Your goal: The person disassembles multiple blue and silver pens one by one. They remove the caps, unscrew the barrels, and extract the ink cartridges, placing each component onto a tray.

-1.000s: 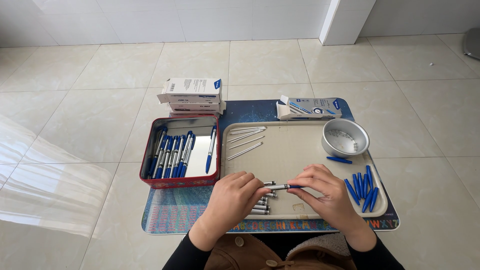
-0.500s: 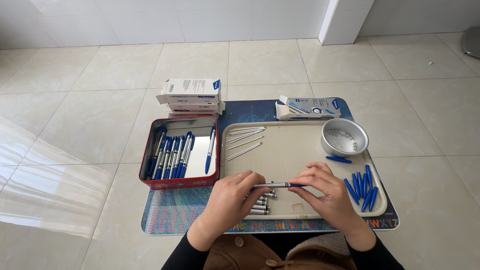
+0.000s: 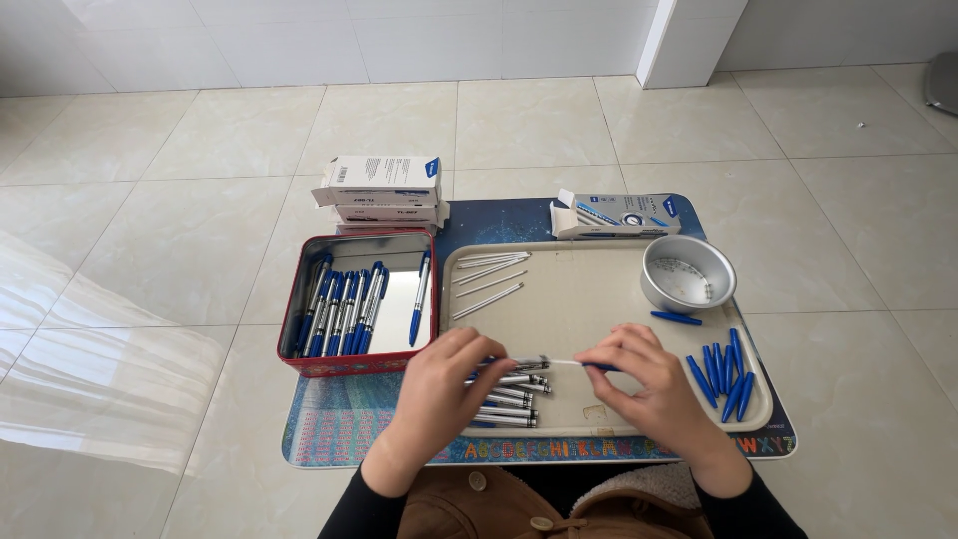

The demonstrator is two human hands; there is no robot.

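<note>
Pen: a half-assembled pen (image 3: 544,363) is held level just above the beige tray (image 3: 589,299), near its front edge, between both hands.
Left hand: the left hand (image 3: 439,384) has its fingers closed around the silver barrel end of the pen.
Right hand: the right hand (image 3: 644,384) pinches the thin refill and blue end, fingertips drawn together.
Risk: as I judge it, the thin refill could bend or slip if the two hands pull out of line, since it spans the gap unsupported.
Second risk: a dropped piece could roll into the pile of silver barrels (image 3: 504,394) right under the pen and get mixed up.
On the tray: blue caps (image 3: 720,367) lie at its right end, a round metal bowl (image 3: 687,272) at its far right corner, loose refills (image 3: 489,274) at its far left.
Beside the tray: a red tin (image 3: 361,304) of finished pens touches its left side; white boxes (image 3: 384,188) stand beyond the tin.
In the way: the barrel pile crowds the space beneath the left hand.
</note>
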